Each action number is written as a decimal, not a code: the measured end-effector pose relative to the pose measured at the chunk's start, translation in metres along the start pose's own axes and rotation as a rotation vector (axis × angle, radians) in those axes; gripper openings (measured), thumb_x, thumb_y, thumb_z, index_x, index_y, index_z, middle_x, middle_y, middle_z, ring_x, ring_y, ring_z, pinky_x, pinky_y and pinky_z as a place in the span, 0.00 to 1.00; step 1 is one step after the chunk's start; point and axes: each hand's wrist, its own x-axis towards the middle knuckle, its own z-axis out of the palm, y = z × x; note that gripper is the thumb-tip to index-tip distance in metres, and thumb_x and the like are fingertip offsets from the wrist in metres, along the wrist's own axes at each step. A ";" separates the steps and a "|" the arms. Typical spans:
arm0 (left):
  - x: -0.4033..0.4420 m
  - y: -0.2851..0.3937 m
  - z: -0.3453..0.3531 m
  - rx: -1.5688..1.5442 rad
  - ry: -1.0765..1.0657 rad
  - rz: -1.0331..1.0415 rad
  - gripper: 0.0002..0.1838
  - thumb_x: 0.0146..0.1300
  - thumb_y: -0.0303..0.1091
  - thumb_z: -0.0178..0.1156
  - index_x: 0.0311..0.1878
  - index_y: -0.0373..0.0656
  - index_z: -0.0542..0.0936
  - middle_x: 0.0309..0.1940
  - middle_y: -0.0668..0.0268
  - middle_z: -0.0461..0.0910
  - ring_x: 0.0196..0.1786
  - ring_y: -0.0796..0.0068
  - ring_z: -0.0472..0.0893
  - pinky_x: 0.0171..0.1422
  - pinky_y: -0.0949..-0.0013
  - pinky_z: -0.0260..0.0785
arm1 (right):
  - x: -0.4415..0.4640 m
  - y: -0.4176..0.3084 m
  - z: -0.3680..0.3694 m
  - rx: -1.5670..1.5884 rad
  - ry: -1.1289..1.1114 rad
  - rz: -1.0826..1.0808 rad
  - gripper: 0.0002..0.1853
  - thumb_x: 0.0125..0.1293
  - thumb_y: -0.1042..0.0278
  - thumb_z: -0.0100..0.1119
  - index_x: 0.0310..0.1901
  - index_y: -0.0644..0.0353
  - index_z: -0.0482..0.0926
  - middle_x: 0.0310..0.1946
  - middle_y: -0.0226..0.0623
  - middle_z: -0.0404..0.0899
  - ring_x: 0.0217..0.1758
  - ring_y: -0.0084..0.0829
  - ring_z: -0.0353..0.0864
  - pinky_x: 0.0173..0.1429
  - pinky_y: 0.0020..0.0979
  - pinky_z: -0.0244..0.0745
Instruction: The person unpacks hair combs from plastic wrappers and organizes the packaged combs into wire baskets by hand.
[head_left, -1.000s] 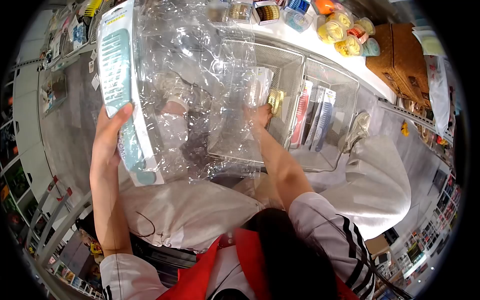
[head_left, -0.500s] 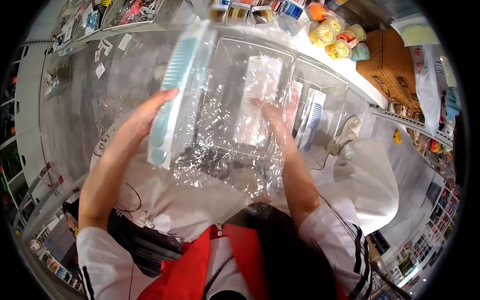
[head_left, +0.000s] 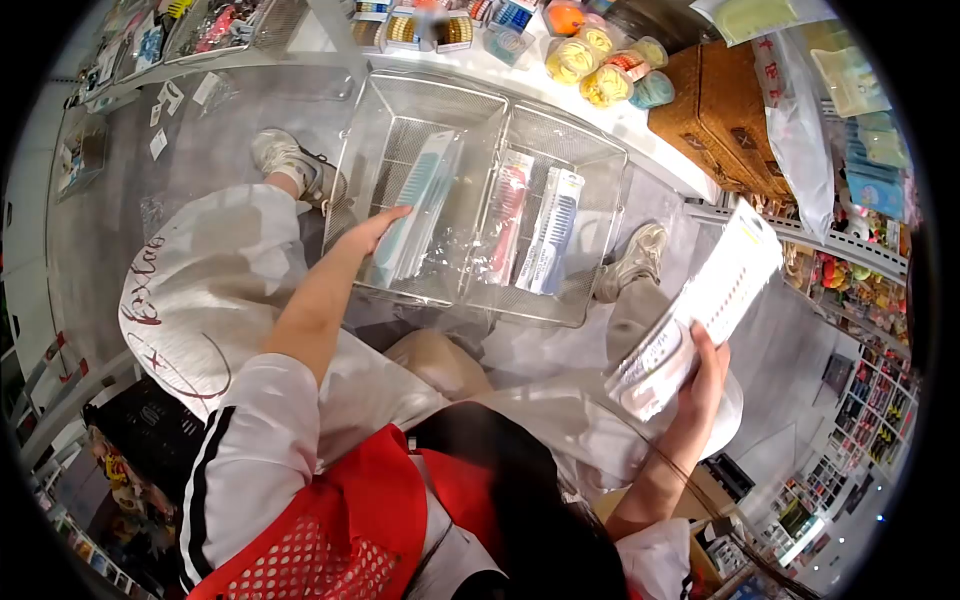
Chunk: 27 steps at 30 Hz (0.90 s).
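My left hand (head_left: 378, 230) reaches into the left wire basket (head_left: 345, 165), its fingers closed at the edge of a teal comb in packaging (head_left: 418, 190). Off to the right, my right hand (head_left: 705, 375) grips a white packaged comb pack (head_left: 700, 300), raised and tilted above my right knee. The right wire basket (head_left: 615, 200) holds a pink packaged comb (head_left: 508, 215) and blue packaged combs (head_left: 550, 230). Clear plastic lies around the teal comb.
Beyond the baskets, a white shelf (head_left: 640, 140) bears yellow rolls (head_left: 572, 60) and a brown woven box (head_left: 700, 110). Paper tags (head_left: 158, 143) lie on the floor at the left. My shoes (head_left: 638, 262) flank the baskets.
My left hand has lowered the teal comb into the left basket. My right hand has left that basket and moved right, now with a white comb pack in it. The view has shifted.
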 end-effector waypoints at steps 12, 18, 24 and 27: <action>0.002 0.025 0.049 0.226 0.613 0.498 0.30 0.63 0.52 0.45 0.57 0.34 0.66 0.55 0.55 0.68 0.59 0.63 0.66 0.63 0.66 0.55 | 0.017 0.025 0.018 0.207 -0.072 0.058 0.25 0.58 0.69 0.55 0.54 0.74 0.62 0.45 0.43 0.73 0.46 0.29 0.74 0.52 0.27 0.68; -0.026 0.000 0.175 0.986 0.631 0.776 0.40 0.54 0.46 0.60 0.64 0.35 0.56 0.61 0.46 0.59 0.66 0.56 0.57 0.68 0.62 0.49 | 0.003 0.019 0.035 0.215 -0.125 0.079 0.23 0.58 0.70 0.55 0.53 0.73 0.64 0.43 0.42 0.74 0.43 0.29 0.76 0.49 0.26 0.71; -0.043 -0.006 0.165 0.995 0.410 0.812 0.35 0.55 0.34 0.56 0.63 0.31 0.54 0.60 0.43 0.59 0.64 0.50 0.59 0.67 0.62 0.52 | -0.004 0.023 0.048 0.231 -0.254 0.132 0.21 0.56 0.74 0.57 0.50 0.73 0.67 0.42 0.43 0.76 0.42 0.29 0.77 0.48 0.26 0.71; -0.088 0.028 0.210 0.889 0.250 0.945 0.35 0.59 0.41 0.55 0.64 0.34 0.54 0.61 0.48 0.59 0.64 0.56 0.60 0.67 0.62 0.53 | -0.014 0.008 0.074 0.221 -0.377 0.111 0.21 0.55 0.74 0.58 0.50 0.73 0.68 0.42 0.42 0.76 0.42 0.29 0.77 0.48 0.26 0.71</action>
